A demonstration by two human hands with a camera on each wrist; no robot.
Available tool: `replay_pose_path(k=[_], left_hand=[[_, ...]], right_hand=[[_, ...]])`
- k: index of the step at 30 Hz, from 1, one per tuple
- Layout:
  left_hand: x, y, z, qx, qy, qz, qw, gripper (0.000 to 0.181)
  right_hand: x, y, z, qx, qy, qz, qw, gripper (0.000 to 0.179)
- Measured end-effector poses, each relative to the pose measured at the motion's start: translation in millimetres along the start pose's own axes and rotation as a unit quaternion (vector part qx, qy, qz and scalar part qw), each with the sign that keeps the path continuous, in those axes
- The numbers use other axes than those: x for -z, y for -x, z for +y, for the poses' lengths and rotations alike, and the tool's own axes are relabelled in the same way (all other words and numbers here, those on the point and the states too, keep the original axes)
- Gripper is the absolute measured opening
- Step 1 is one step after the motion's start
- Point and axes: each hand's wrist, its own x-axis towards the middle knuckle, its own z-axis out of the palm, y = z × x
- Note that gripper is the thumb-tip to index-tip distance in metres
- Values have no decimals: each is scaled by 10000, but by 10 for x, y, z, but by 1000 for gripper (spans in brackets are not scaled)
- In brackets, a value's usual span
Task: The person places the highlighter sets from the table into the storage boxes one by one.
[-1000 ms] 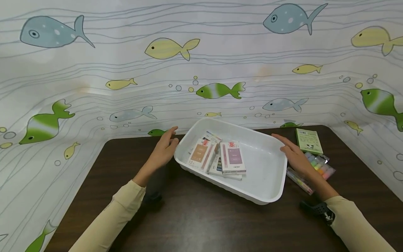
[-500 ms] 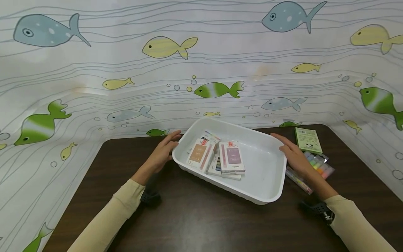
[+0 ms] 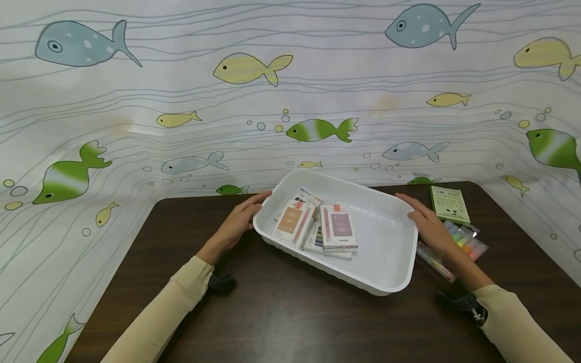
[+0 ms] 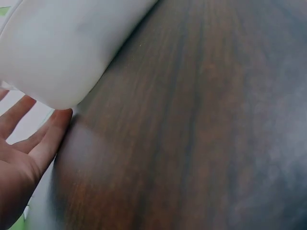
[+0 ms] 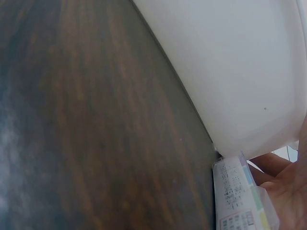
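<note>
White tray (image 3: 376, 247), dark-brown wood-grained table (image 3: 295, 327)

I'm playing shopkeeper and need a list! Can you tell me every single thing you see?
Tray: 1, white, middle of the table
Orange-panel box: 1, white and orange, tray's left part
Purple-panel box: 1, white and purple, beside it
Partly hidden boxes: at least 2, mostly white, under or behind those
Green box: 1, green, table's back right
Flat clear pack: 1, many colours, before the green box
Slim pack: 1, many colours, by the tray's right end
Table: 1, dark brown, below
Fish-print covering: white, behind and at the sides
Sleeves: 2, cream
Wrist straps: 2, black
Hands: 2, bare, at the tray's ends
</note>
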Motion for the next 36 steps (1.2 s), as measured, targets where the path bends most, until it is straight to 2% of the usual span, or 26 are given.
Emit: replay_pose_path(k=[9,14,21,29,36], left_hand=[[3,1,18,-244,42,-147,9996,45],[8,-22,26,-242,56,-140,9996,45],[17,16,-47,-139,61,-78,9999,45],[42,62,-131,-276,-7,-33,9996,45],[0,22,-132,-363,6,-65,9993,44]], right_hand=[[6,-3,-3,64,79,14,9999,51],[23,-4,-14,90,108,19,9999,51],[-3,7,11,98,-42,-83,9999,51],[-39,-31,4,227,-128,-149,9996,50],[-14,31,2,66,-138,-63,9999,50]])
